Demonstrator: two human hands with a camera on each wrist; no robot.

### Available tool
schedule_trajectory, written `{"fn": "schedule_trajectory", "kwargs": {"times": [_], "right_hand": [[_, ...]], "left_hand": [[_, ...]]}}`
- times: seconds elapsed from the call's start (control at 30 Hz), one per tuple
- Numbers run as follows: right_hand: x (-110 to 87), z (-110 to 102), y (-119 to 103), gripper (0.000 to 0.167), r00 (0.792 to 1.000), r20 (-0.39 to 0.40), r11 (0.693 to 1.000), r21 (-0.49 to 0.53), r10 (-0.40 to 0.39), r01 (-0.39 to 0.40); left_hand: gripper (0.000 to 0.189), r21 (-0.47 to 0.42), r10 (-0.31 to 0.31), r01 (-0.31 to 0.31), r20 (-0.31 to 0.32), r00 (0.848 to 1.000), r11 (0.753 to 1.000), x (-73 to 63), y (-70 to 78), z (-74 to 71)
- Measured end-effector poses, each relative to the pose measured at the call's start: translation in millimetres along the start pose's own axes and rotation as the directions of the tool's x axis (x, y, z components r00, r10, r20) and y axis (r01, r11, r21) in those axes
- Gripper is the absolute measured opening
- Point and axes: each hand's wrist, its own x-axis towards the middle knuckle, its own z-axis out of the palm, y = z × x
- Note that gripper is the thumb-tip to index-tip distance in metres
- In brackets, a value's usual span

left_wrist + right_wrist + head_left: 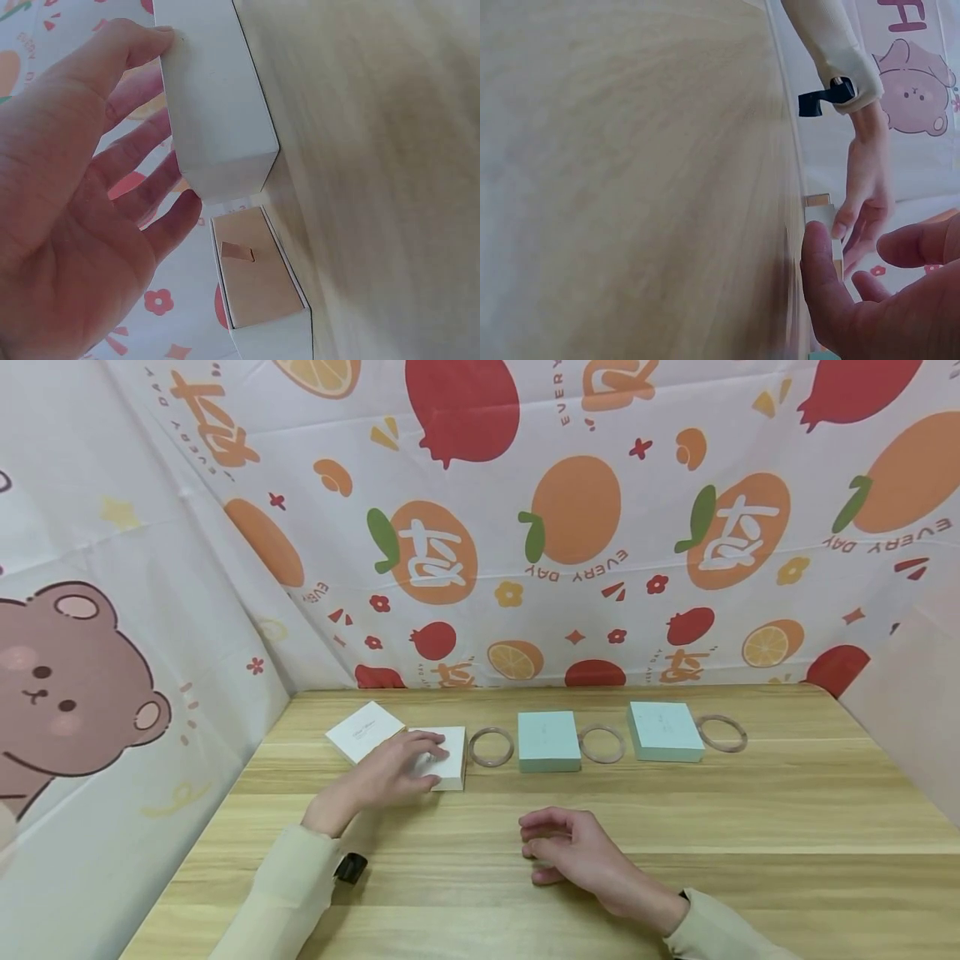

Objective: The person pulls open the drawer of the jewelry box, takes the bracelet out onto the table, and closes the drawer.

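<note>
My left hand (393, 768) is at the white box (452, 768), its fingers relaxed over the top. In the left wrist view the thumb tip touches that box's near top edge, the other fingers spread beyond it. Just left lies a second white box (363, 731), turned at an angle, with faint lettering on top; its tan end (262, 274) carries a small pull tab. To the right of my left hand a pale translucent bangle (491, 747) lies flat. Over the table nearer to me, my right hand (581, 860) hovers with loosely curled fingers, holding nothing.
Along the same row stand a mint box (549, 739), a second bangle (602, 743), another mint box (665, 731) and a third bangle (722, 732). Behind the wooden table (450, 893) hangs a fruit-print cloth (480, 635); a bear-print cloth (202, 718) is at left.
</note>
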Motion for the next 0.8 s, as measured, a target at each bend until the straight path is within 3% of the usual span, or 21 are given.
{"fn": "schedule_trajectory", "kwargs": {"times": [0.47,0.8], "right_hand": [[0.7,-1.6,2.5,0.036,1.000,-0.010,1.000,-0.003,0.007,-0.007],[2.0,-2.7,3.1,0.035,1.000,-0.007,1.000,0.002,0.012,-0.012]], "left_hand": [[0.029,-0.035,-0.041,0.043,0.039,0.998,0.998,18.1,-12.6,1.5],[0.029,-0.016,-0.060,0.061,0.047,0.997,0.998,24.0,-11.0,0.7]]}}
